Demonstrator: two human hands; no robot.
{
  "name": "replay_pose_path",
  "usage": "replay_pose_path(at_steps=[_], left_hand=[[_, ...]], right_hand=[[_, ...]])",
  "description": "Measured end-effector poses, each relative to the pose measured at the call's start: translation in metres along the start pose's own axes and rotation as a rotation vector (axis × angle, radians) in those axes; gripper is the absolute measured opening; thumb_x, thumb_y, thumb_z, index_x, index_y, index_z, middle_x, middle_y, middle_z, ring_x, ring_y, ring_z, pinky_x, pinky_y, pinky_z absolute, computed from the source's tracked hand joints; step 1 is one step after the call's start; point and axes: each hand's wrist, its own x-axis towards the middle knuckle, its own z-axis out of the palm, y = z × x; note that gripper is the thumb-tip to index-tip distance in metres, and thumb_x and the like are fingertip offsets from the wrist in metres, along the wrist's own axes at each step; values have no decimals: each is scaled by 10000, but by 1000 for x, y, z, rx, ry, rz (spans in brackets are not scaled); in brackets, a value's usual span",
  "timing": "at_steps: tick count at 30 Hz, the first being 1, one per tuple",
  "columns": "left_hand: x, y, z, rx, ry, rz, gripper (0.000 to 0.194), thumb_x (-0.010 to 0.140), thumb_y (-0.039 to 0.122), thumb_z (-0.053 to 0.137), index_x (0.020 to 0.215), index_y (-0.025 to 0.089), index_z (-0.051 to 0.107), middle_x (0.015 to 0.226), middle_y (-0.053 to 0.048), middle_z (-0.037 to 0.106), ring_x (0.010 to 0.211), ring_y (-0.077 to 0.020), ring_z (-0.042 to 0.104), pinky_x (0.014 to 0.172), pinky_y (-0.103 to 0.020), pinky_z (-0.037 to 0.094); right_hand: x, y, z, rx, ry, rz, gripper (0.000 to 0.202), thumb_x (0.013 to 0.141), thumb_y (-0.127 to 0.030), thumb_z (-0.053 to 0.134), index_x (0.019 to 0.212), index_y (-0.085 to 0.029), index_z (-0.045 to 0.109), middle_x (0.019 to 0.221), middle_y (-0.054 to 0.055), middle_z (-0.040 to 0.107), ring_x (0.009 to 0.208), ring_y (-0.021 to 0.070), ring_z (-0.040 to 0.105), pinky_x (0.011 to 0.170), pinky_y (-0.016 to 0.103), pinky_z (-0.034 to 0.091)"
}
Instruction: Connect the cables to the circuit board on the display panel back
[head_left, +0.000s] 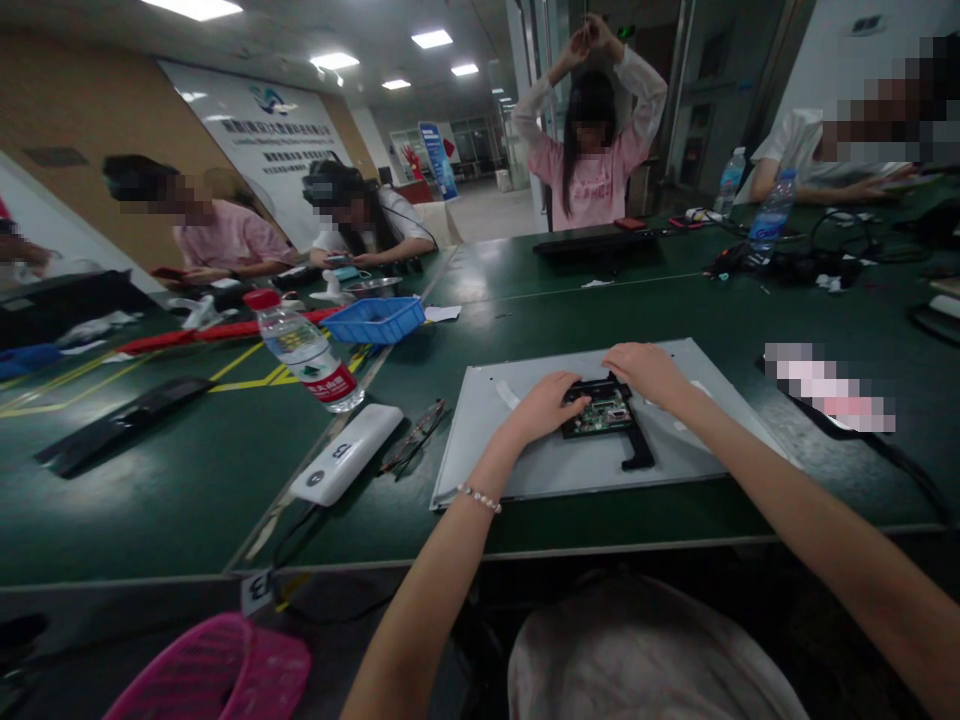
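A black frame (639, 446) with a green circuit board (600, 412) inside it lies on a flat grey-white panel (517, 470) on the green table. My left hand (546, 405) is at the frame's left edge, its thumb reaching over the board and its fingers curled round the side. At the frame's far right corner is my right hand (641, 368), with bent fingers pressed on the black edge. Its fingertips are partly hidden. Pale strips lie on the panel beside both hands.
Left of the panel are glasses (414, 438), a white power bank (349, 455), a water bottle (311, 360) and a blue basket (375, 320). A phone (825, 390) lies at right. A pink basket (225, 670) stands below the table edge. Several people sit around.
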Motion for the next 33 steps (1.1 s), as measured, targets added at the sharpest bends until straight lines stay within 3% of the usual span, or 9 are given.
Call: replay_pose_path(at_steps=[6, 13, 20, 25, 29, 33], left_hand=[[1, -1, 1, 29, -13, 9, 394, 935, 388, 468, 1230, 134, 531, 1228, -126, 600, 1157, -221, 539, 1013, -376, 410], [-1, -2, 3, 8, 0, 12, 437, 942, 403, 452, 1268, 116, 502, 1262, -131, 572, 1182, -219, 517, 1047, -363, 382], [-2, 7, -4, -21, 7, 19, 413, 950, 353, 430, 1307, 147, 460, 1299, -116, 543, 1217, -213, 489, 1059, -364, 375], [-1, 21, -10, -32, 18, 43, 372, 958, 372, 413, 1261, 173, 500, 1271, -102, 560, 1196, -219, 506, 1040, -382, 391], [-1, 26, -10, -12, 8, 94, 382, 935, 387, 466, 1258, 188, 510, 1288, -105, 549, 1209, -227, 493, 1042, -399, 383], [-2, 27, -8, 3, -17, 133, 409, 927, 384, 485, 1279, 175, 498, 1289, -114, 542, 1217, -225, 485, 1047, -392, 376]], right_hand=[[5, -13, 7, -2, -161, -19, 266, 936, -215, 441, 904, -162, 700, 940, 122, 708, 895, 235, 644, 739, 295, 436], [0, -10, 7, 160, -152, 4, 254, 923, -246, 460, 976, -185, 700, 1023, 89, 704, 949, 222, 634, 819, 296, 454], [-13, 22, -16, 326, -71, 109, 319, 896, -286, 490, 1126, -161, 673, 1167, 98, 670, 1068, 244, 608, 942, 353, 444], [-41, 53, -17, 361, -235, 258, 312, 819, -292, 585, 1076, -155, 698, 1084, 107, 702, 952, 246, 656, 838, 351, 504], [-62, 58, -10, 422, -285, 285, 323, 772, -391, 648, 1006, -179, 717, 995, 97, 720, 866, 242, 673, 767, 341, 524], [-67, 53, -5, 464, -301, 290, 239, 742, -337, 665, 933, -208, 732, 944, 73, 727, 851, 234, 674, 760, 325, 520]])
